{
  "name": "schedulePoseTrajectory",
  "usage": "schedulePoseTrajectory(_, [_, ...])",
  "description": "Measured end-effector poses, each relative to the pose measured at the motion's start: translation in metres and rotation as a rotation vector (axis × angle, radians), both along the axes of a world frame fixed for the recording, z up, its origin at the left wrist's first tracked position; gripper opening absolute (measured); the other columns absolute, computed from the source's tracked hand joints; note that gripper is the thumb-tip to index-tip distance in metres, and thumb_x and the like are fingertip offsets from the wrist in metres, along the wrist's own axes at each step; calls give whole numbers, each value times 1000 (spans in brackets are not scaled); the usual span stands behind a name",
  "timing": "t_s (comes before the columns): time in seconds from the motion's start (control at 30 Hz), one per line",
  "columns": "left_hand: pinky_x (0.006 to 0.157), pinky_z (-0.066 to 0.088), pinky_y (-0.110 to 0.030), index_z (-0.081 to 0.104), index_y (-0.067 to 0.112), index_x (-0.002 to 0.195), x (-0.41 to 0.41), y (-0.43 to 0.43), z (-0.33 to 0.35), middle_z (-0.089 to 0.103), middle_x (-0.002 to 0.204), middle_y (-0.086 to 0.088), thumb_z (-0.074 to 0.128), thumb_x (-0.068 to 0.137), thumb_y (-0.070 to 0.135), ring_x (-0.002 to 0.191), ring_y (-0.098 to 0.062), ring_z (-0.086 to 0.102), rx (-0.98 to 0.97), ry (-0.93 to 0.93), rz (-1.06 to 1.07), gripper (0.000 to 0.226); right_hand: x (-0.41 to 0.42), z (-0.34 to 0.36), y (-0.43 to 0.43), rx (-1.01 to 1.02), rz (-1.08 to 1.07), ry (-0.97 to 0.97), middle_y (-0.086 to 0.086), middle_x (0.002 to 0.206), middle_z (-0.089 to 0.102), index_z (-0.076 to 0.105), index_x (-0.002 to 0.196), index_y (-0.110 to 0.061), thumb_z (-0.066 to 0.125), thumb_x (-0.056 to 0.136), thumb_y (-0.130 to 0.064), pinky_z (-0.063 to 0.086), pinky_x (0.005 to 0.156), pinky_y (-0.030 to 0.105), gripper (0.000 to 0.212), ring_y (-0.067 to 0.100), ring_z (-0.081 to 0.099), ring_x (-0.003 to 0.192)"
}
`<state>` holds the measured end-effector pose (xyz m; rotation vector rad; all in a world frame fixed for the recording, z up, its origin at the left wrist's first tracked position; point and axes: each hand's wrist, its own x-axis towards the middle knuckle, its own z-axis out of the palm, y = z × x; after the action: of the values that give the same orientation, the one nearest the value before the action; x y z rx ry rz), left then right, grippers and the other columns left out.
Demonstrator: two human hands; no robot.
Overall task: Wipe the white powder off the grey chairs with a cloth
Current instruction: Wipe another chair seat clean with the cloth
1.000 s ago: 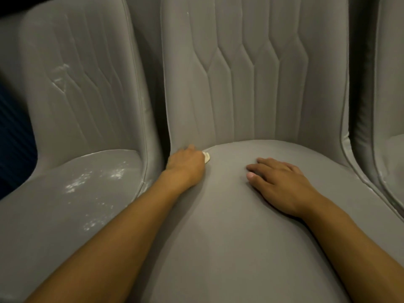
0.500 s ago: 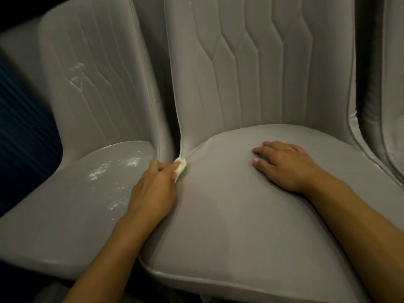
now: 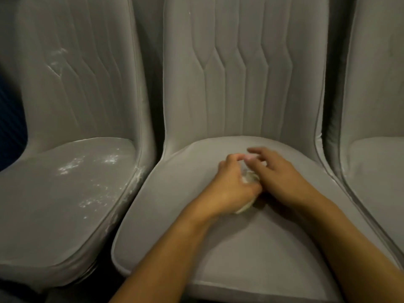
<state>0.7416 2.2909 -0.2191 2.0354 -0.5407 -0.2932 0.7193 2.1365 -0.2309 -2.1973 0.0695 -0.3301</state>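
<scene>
Three grey chairs stand side by side. Both my hands meet over the seat of the middle chair (image 3: 218, 248). My left hand (image 3: 231, 184) grips a small cream cloth (image 3: 248, 178), bunched up and mostly hidden under the fingers. My right hand (image 3: 277, 171) lies against the cloth's right side with its fingers spread and blurred; whether it holds the cloth is unclear. White powder (image 3: 87, 171) is scattered over the seat of the left chair (image 3: 43, 215), along its right edge, and on its backrest.
A third grey chair (image 3: 376, 171) stands at the right, only partly in view. A dark blue surface (image 3: 11, 127) shows at the far left behind the left chair. Narrow dark gaps separate the chairs.
My left hand has brought the cloth from the middle chair's left edge to the centre of its seat, beside my right hand. My right hand has lifted its fingers towards the cloth.
</scene>
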Motion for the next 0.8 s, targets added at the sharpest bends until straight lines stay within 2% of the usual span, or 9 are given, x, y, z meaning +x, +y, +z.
schedulePoseTrajectory(0.1, [113, 43, -32, 31, 32, 154, 5, 16, 0, 37, 155, 7, 69, 90, 25, 137, -11, 46, 55, 12, -131, 75, -2, -1, -3, -224, 31, 166, -1, 124, 53, 57, 133, -35, 50, 83, -75, 49, 97, 37, 64, 17, 58, 111])
schedulePoseTrajectory(0.2, [120, 28, -33, 36, 38, 151, 17, 52, -6, 36, 153, 10, 62, 94, 49, 144, -13, 32, 379, -230, -46, 64, 3, 9, -11, -256, 72, 176, -7, 100, 66, 71, 110, -34, 67, 82, -62, 49, 77, 20, 39, 10, 63, 94])
schedulePoseTrajectory(0.27, [124, 14, -41, 34, 41, 151, 21, 67, -12, 31, 156, 8, 48, 94, 65, 147, -18, 22, 641, -361, 52, 63, 20, 10, -20, -200, -138, 11, 0, 91, 67, 72, 97, -29, 69, 85, -55, 52, 67, 21, 28, 16, 65, 84])
schedulePoseTrajectory(0.33, [125, 1, -51, 30, 43, 151, 21, 70, -19, 22, 160, 8, 37, 96, 70, 151, -20, 13, 701, -343, 82, 62, 43, 6, -29, -208, -368, -54, 14, 110, 63, 68, 110, -23, 57, 95, -53, 50, 83, 35, 35, 31, 62, 97])
schedulePoseTrajectory(0.37, [124, -2, -54, 28, 44, 151, 20, 70, -22, 19, 161, 8, 34, 96, 70, 152, -20, 10, 695, -328, 80, 61, 51, 2, -30, -297, -402, 34, 17, 122, 56, 63, 124, -26, 47, 99, -53, 44, 92, 42, 40, 37, 57, 107])
schedulePoseTrajectory(0.43, [123, -5, -56, 26, 45, 151, 20, 68, -25, 16, 161, 8, 30, 97, 69, 152, -21, 7, 704, -334, 71, 60, 58, -11, -30, -569, -352, 142, 13, 131, 47, 46, 142, -44, 31, 100, -59, 31, 105, 49, 47, 38, 48, 120])
schedulePoseTrajectory(0.5, [123, -6, -57, 24, 44, 151, 22, 67, -26, 15, 162, 7, 28, 97, 69, 153, -22, 5, 723, -344, 72, 60, 55, -15, -24, -720, -183, 116, 5, 125, 48, 41, 142, -53, 32, 95, -67, 30, 105, 47, 49, 32, 46, 120])
schedulePoseTrajectory(0.63, [123, -6, -58, 21, 44, 152, 23, 69, -30, 13, 162, 6, 26, 97, 69, 154, -24, 4, 734, -347, 64, 61, 44, 0, -13, -696, 28, 189, 0, 106, 56, 58, 123, -39, 43, 94, -63, 45, 91, 44, 41, 30, 58, 105])
schedulePoseTrajectory(0.8, [123, -5, -56, 20, 43, 154, 22, 70, -31, 12, 164, 7, 25, 98, 68, 154, -23, 3, 731, -356, 71, 61, 8, 9, 1, -747, 137, 134, -8, 99, 62, 61, 107, -38, 27, 83, -79, 39, 88, 42, 58, 20, 56, 96])
